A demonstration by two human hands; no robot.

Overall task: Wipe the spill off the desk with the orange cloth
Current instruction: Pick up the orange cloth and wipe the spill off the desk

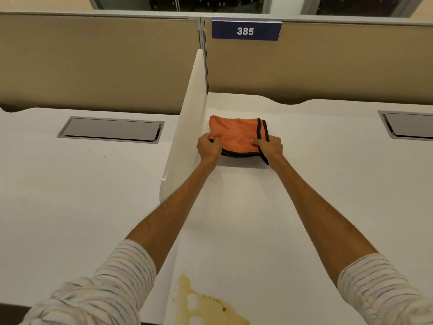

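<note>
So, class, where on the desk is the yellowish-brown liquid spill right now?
The yellowish-brown liquid spill lies at the near edge of the white desk, bottom centre of the head view, well short of the orange cloth.

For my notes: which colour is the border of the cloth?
Black or very dark, edging the orange cloth; head view.

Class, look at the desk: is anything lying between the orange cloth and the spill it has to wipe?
Nothing visible. Both hands, left and right, grip the cloth at the far end of the desk. The spill lies at the near edge, and only bare white surface shows between them.
</note>
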